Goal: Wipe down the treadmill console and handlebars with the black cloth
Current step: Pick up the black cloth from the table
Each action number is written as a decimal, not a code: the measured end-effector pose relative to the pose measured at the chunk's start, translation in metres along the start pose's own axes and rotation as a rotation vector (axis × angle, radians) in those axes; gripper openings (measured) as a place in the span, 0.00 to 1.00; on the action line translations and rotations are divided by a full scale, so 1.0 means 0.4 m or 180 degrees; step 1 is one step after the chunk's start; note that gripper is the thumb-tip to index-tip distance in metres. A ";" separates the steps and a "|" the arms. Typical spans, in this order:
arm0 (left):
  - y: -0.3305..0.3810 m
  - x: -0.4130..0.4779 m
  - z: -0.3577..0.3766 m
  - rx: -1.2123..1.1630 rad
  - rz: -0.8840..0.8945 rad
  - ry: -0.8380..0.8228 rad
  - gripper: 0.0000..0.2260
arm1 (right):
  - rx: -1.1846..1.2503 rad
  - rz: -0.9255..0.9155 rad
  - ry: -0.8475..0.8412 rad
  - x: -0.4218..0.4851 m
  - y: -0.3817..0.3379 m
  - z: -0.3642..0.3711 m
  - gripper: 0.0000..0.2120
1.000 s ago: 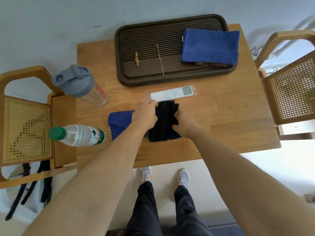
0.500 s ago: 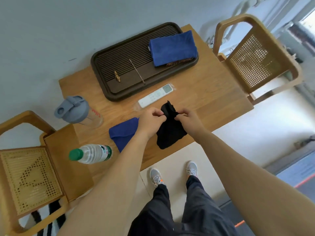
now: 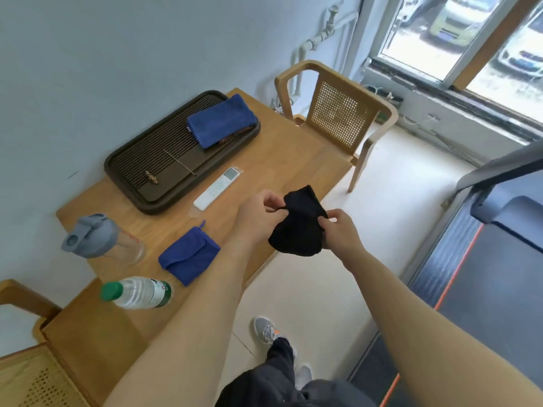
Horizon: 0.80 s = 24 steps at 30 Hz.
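Observation:
The black cloth (image 3: 298, 223) hangs in the air over the table's front right edge, held between both hands. My left hand (image 3: 258, 214) pinches its upper left edge and my right hand (image 3: 340, 230) pinches its right side. The treadmill (image 3: 496, 259) shows at the right edge: a grey handlebar (image 3: 499, 168), a dark grey-blue part of the console and the dark belt with an orange stripe. Most of the console is out of frame.
The wooden table (image 3: 293, 160) carries a dark tray (image 3: 123, 168) with a blue cloth (image 3: 220, 124), a white remote (image 3: 217, 188), a second blue cloth (image 3: 189, 257), a grey-lidded shaker (image 3: 94, 239) and a water bottle (image 3: 138, 292). Wicker chairs (image 3: 340, 118) stand at both ends.
Both hands lifted the black cloth off the table and carried it right. The view swung right, bringing the treadmill and window into sight.

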<state>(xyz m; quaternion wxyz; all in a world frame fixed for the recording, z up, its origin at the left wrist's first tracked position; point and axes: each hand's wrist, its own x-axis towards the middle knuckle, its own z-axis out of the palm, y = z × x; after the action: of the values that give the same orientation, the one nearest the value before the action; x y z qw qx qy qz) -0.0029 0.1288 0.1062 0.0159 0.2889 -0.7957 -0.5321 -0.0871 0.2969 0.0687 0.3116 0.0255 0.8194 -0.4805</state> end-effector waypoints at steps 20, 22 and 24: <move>0.036 -0.394 0.249 0.1133 0.0832 -0.1941 0.13 | 0.1235 -0.0173 0.2130 -0.585 0.319 -0.153 0.02; 0.036 -0.446 0.280 0.1418 0.1048 -0.2047 0.12 | 0.1305 -0.0113 0.2331 -0.652 0.369 -0.158 0.03; 0.044 -0.505 0.317 0.1604 0.1246 -0.2079 0.09 | 0.1298 -0.0010 0.2585 -0.726 0.421 -0.171 0.03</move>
<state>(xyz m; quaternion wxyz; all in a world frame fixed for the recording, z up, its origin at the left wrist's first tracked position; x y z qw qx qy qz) 0.1150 0.3360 0.1235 -0.2065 -0.0550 -0.9032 -0.3722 0.1706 0.5170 0.1177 -0.0470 0.2715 0.7639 -0.5836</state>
